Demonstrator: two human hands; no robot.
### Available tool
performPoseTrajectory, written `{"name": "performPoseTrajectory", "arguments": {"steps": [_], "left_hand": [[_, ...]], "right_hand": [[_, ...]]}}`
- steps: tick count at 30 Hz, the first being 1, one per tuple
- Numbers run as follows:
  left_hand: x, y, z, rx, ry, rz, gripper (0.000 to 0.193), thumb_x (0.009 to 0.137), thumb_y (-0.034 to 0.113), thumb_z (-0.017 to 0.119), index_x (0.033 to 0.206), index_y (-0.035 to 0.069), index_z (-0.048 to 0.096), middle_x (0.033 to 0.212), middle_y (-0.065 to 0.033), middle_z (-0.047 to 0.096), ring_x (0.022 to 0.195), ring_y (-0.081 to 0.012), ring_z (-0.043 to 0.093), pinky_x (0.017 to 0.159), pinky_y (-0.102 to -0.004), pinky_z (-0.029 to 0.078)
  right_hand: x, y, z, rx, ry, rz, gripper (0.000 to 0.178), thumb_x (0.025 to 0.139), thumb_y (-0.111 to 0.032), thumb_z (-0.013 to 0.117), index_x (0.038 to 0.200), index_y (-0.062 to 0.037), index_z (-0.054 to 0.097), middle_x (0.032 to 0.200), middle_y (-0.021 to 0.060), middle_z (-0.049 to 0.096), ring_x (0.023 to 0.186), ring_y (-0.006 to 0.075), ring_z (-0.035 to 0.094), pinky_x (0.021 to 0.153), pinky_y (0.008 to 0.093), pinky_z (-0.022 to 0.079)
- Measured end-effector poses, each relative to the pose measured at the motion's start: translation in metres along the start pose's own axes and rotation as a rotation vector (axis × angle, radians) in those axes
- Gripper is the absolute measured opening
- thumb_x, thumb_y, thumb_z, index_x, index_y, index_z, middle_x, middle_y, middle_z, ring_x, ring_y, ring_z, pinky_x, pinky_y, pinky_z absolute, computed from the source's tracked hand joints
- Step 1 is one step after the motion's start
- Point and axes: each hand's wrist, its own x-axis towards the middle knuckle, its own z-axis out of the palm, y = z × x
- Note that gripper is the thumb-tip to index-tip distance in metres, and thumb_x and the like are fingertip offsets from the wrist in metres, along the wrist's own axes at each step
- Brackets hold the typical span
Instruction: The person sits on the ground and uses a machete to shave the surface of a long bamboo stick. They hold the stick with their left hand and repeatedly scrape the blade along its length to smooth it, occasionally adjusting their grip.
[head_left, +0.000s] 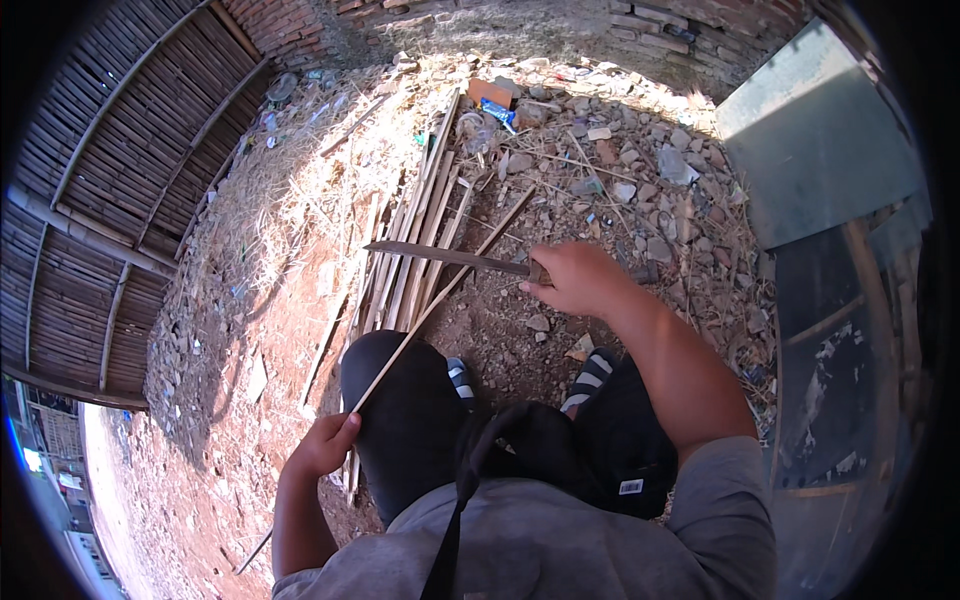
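Observation:
My right hand (pixel 575 280) is closed round the handle of a machete (pixel 500 263). Its long dark blade points left, passing across a thin bamboo strip (pixel 395 350). Whether the blade touches the strip I cannot tell. My left hand (pixel 325 443) pinches the near end of that strip beside my left knee. From there the strip slants over the knee and away to the right, its far end near the ground. Beneath the blade, a pile of split bamboo strips (pixel 398 285) lies lengthwise on the dirt.
A woven bamboo wall (pixel 120 130) stands at left, a brick wall (pixel 480 35) at the back. Grey sheet panels (pixel 815 140) lean at right. Rubble (pixel 650 200) and a blue wrapper (pixel 497 113) litter the ground. My sandalled feet (pixel 592 378) are close below the blade.

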Motion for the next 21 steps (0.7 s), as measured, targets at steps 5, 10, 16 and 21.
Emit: {"name": "performPoseTrajectory", "arguments": {"steps": [5, 10, 16, 21], "left_hand": [[0.000, -0.002, 0.001, 0.065, 0.032, 0.040, 0.060, 0.107, 0.049, 0.048, 0.085, -0.004, 0.064, 0.072, -0.0093, 0.062, 0.072, -0.0184, 0.059, 0.069, -0.0380, 0.048], [-0.004, -0.002, 0.006, 0.165, 0.096, 0.094, 0.061, 0.107, 0.050, 0.049, 0.085, -0.005, 0.063, 0.068, -0.0145, 0.061, 0.068, -0.0215, 0.058, 0.066, -0.0424, 0.048], [-0.007, 0.001, 0.007, 0.135, 0.111, 0.101, 0.058, 0.107, 0.047, 0.049, 0.084, -0.005, 0.062, 0.067, -0.0184, 0.060, 0.065, -0.0260, 0.059, 0.065, -0.0436, 0.047], [-0.005, 0.007, 0.010, 0.243, 0.143, 0.117, 0.056, 0.105, 0.046, 0.051, 0.082, -0.004, 0.062, 0.069, -0.0232, 0.062, 0.067, -0.0372, 0.063, 0.065, -0.0466, 0.047]], "right_hand": [[0.006, -0.015, 0.016, -0.023, -0.030, -0.072, 0.028, 0.084, -0.029, 0.074, 0.099, -0.0080, 0.064, 0.077, 0.0157, 0.068, 0.076, 0.0391, 0.069, 0.070, 0.0527, 0.053], [0.018, 0.020, 0.014, 0.194, 0.065, 0.178, 0.031, 0.081, -0.024, 0.072, 0.105, -0.0057, 0.066, 0.083, 0.0204, 0.069, 0.083, 0.0415, 0.069, 0.074, 0.0520, 0.054], [0.011, -0.019, 0.021, 0.074, -0.124, 0.030, 0.041, 0.079, -0.024, 0.071, 0.113, -0.0018, 0.068, 0.089, 0.0228, 0.070, 0.087, 0.0422, 0.069, 0.077, 0.0507, 0.054], [0.021, 0.025, 0.022, 0.209, -0.095, 0.148, 0.031, 0.080, -0.023, 0.071, 0.105, -0.0057, 0.067, 0.092, 0.0194, 0.071, 0.088, 0.0406, 0.070, 0.079, 0.0496, 0.056]]}}
